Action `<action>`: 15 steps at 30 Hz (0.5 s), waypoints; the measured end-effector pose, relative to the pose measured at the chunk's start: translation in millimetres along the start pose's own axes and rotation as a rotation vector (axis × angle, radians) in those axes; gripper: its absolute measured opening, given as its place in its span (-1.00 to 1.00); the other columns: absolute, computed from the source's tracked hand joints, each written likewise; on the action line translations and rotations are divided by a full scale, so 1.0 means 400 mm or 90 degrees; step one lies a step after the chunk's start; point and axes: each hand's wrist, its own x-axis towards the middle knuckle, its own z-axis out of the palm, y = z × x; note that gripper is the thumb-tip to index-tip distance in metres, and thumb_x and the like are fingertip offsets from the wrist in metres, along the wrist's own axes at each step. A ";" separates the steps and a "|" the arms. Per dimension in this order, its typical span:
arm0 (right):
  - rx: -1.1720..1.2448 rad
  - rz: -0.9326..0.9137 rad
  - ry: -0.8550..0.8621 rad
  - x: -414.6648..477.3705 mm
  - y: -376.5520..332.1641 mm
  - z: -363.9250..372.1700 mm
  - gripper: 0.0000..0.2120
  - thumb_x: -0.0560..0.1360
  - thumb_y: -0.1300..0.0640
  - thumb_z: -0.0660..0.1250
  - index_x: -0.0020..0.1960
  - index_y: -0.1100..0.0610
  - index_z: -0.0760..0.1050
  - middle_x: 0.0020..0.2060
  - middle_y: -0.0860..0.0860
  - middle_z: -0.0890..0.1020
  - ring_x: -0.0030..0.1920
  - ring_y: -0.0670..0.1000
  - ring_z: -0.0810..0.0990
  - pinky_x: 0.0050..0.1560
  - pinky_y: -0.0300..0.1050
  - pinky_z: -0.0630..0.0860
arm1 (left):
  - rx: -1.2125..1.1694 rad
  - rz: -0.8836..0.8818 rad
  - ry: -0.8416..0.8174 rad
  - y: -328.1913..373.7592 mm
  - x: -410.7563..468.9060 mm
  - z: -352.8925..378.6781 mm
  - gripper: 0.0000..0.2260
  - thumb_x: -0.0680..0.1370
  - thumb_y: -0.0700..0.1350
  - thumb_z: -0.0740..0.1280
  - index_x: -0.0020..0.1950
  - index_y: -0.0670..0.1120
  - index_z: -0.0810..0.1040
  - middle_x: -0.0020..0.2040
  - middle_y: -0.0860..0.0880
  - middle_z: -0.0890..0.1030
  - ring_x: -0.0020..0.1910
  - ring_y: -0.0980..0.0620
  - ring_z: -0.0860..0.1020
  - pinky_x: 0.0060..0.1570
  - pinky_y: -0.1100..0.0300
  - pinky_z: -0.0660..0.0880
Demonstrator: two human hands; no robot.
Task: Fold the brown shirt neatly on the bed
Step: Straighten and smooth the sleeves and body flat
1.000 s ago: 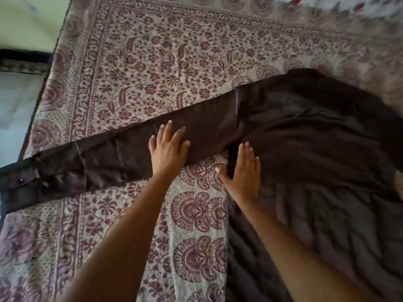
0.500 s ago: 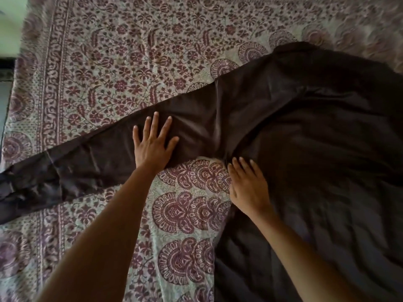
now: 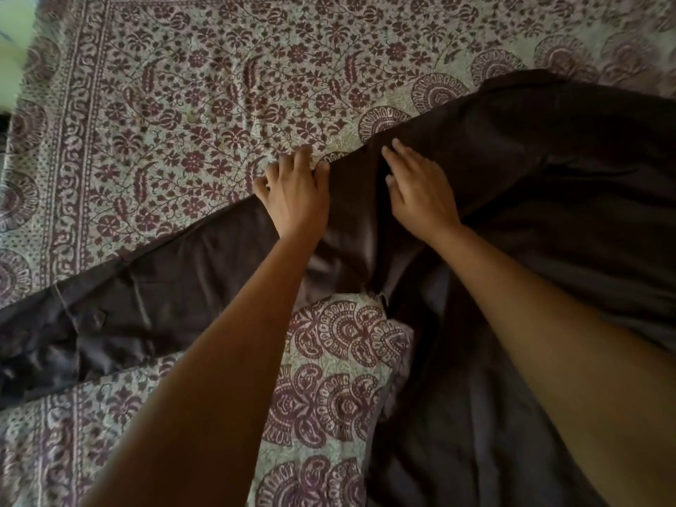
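From the head camera, the brown shirt (image 3: 570, 184) lies spread on the bed (image 3: 175, 97). Its body covers the right side of the patterned bedspread, and one long sleeve (image 3: 164, 287) runs out toward the lower left, with its cuff (image 3: 33, 353) near the frame edge. The left hand (image 3: 296, 203) sits at the far edge of the sleeve near the shoulder. Its fingers are bent down over that edge where cloth meets bedspread, and the fingertips are hidden, so I cannot tell whether they pinch the fabric or only press it. The right hand (image 3: 420, 199) rests just beside it on the shoulder seam, fingers straight and flat on the cloth, holding nothing. The two hands are close but not touching, with a strip of sleeve between them. The step in hand looks like setting the fold line at the shoulder before bringing the sleeve in, and nothing is folded yet. The next move probably calls for the right hand to pin the seam while the left takes a firm hold and carries the sleeve across the body. The cloth looks slick and creased below the armpit, so it needs smoothing as it goes or the fold may slip.
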 end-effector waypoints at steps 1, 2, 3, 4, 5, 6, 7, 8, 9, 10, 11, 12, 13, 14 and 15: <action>0.008 0.007 0.017 0.030 0.006 -0.007 -0.55 0.59 0.15 0.06 0.47 0.17 0.18 0.47 0.11 0.22 0.41 0.17 0.29 0.33 0.15 0.29 | 0.003 0.002 -0.014 0.004 0.024 -0.003 -0.65 0.59 0.13 0.10 0.28 0.02 0.45 0.23 -0.03 0.54 0.33 -0.08 0.33 0.31 -0.06 0.08; 0.017 0.020 0.024 0.061 0.008 -0.014 -0.56 0.59 0.17 0.06 0.47 0.16 0.18 0.47 0.11 0.22 0.37 0.19 0.32 0.27 0.16 0.34 | 0.006 0.017 -0.037 0.011 0.045 -0.007 -0.66 0.58 0.15 0.13 0.19 0.00 0.52 0.14 -0.04 0.59 0.28 -0.09 0.37 0.29 -0.07 0.11; 0.025 0.033 0.020 0.091 0.009 -0.020 -0.57 0.59 0.18 0.08 0.46 0.14 0.19 0.46 0.11 0.23 0.35 0.20 0.33 0.23 0.16 0.36 | -0.004 0.034 -0.060 0.015 0.065 -0.007 -0.69 0.57 0.14 0.18 0.11 -0.02 0.56 0.07 -0.05 0.62 0.24 -0.10 0.40 0.27 -0.08 0.14; 0.031 0.043 0.004 0.120 0.011 -0.024 -0.59 0.59 0.18 0.10 0.44 0.13 0.23 0.44 0.11 0.26 0.34 0.19 0.34 0.21 0.14 0.38 | -0.025 0.045 -0.075 0.018 0.083 -0.006 -0.73 0.55 0.11 0.22 0.04 -0.03 0.59 0.02 -0.06 0.63 0.21 -0.10 0.44 0.27 -0.09 0.17; 0.035 0.056 -0.017 0.144 0.013 -0.027 -0.62 0.58 0.18 0.13 0.40 0.13 0.28 0.39 0.12 0.30 0.30 0.18 0.36 0.17 0.09 0.41 | -0.051 0.050 -0.081 0.014 0.099 -0.006 -0.76 0.54 0.08 0.25 0.00 -0.03 0.61 -0.01 -0.07 0.64 0.18 -0.10 0.47 0.29 -0.11 0.20; 0.037 0.070 -0.036 0.165 0.017 -0.032 -0.68 0.57 0.18 0.17 0.33 0.14 0.35 0.32 0.13 0.35 0.25 0.17 0.40 0.11 0.03 0.42 | -0.070 0.054 -0.075 0.009 0.115 -0.004 -0.79 0.54 0.06 0.27 -0.01 -0.02 0.61 -0.03 -0.06 0.64 0.16 -0.10 0.49 0.30 -0.13 0.21; 0.038 0.084 -0.044 0.183 0.022 -0.035 -0.74 0.55 0.20 0.20 0.24 0.15 0.40 0.26 0.14 0.38 0.20 0.16 0.44 0.05 -0.01 0.41 | -0.079 0.059 -0.064 0.001 0.128 -0.002 -0.80 0.53 0.05 0.28 -0.01 -0.02 0.61 -0.02 -0.05 0.64 0.16 -0.09 0.49 0.31 -0.14 0.22; 0.036 0.097 -0.035 0.197 0.026 -0.040 -0.78 0.54 0.23 0.22 0.17 0.17 0.43 0.21 0.15 0.41 0.15 0.15 0.46 0.00 -0.04 0.40 | -0.076 0.062 -0.053 -0.007 0.138 -0.001 -0.81 0.54 0.05 0.27 0.00 -0.01 0.60 -0.01 -0.05 0.64 0.18 -0.09 0.47 0.31 -0.13 0.21; 0.038 0.115 -0.009 0.209 0.028 -0.044 -0.82 0.52 0.26 0.23 0.13 0.18 0.44 0.18 0.15 0.44 0.12 0.14 0.48 -0.02 -0.06 0.40 | -0.062 0.065 -0.043 -0.011 0.146 0.000 -0.81 0.54 0.05 0.26 0.01 -0.01 0.59 0.01 -0.04 0.63 0.20 -0.08 0.45 0.31 -0.10 0.19; 0.048 0.136 0.028 0.217 0.028 -0.047 -0.84 0.51 0.27 0.24 0.10 0.20 0.44 0.16 0.15 0.45 0.10 0.13 0.49 -0.05 -0.08 0.39 | -0.040 0.069 -0.032 -0.011 0.151 -0.001 -0.80 0.55 0.04 0.25 0.03 -0.01 0.58 0.04 -0.04 0.62 0.23 -0.08 0.42 0.31 -0.07 0.16; 0.062 0.157 0.065 0.224 0.025 -0.046 -0.84 0.51 0.29 0.24 0.09 0.20 0.43 0.15 0.14 0.46 0.09 0.11 0.50 -0.09 -0.12 0.37 | -0.010 0.079 -0.017 -0.007 0.154 -0.001 -0.80 0.55 0.04 0.24 0.06 -0.02 0.56 0.08 -0.04 0.60 0.25 -0.08 0.39 0.30 -0.06 0.13; 0.079 0.172 0.089 0.226 0.016 -0.042 -0.81 0.51 0.29 0.22 0.12 0.21 0.41 0.16 0.14 0.45 0.09 0.10 0.51 -0.11 -0.16 0.35 | 0.027 0.097 0.001 0.001 0.153 -0.002 -0.80 0.56 0.02 0.24 0.10 -0.02 0.54 0.13 -0.05 0.57 0.26 -0.08 0.38 0.30 -0.05 0.13; 0.099 0.170 0.102 0.219 0.004 -0.032 -0.75 0.52 0.29 0.21 0.19 0.20 0.37 0.21 0.14 0.42 0.12 0.10 0.50 -0.11 -0.17 0.35 | 0.063 0.115 0.022 0.009 0.147 -0.001 -0.79 0.56 -0.01 0.23 0.15 -0.02 0.51 0.17 -0.05 0.53 0.27 -0.08 0.37 0.30 -0.04 0.14; 0.110 0.149 0.106 0.203 -0.008 -0.017 -0.67 0.52 0.27 0.20 0.28 0.19 0.32 0.29 0.16 0.37 0.19 0.11 0.47 -0.05 -0.15 0.39 | 0.087 0.132 0.049 0.016 0.134 -0.001 -0.78 0.55 -0.04 0.22 0.18 -0.01 0.48 0.20 -0.06 0.50 0.26 -0.09 0.38 0.30 -0.04 0.16; 0.102 0.122 0.106 0.178 -0.019 -0.001 -0.59 0.53 0.24 0.19 0.36 0.19 0.25 0.37 0.18 0.29 0.29 0.13 0.41 0.08 -0.09 0.42 | 0.093 0.145 0.075 0.021 0.115 0.002 -0.77 0.55 -0.07 0.21 0.19 -0.02 0.48 0.19 -0.07 0.50 0.24 -0.10 0.41 0.29 -0.04 0.19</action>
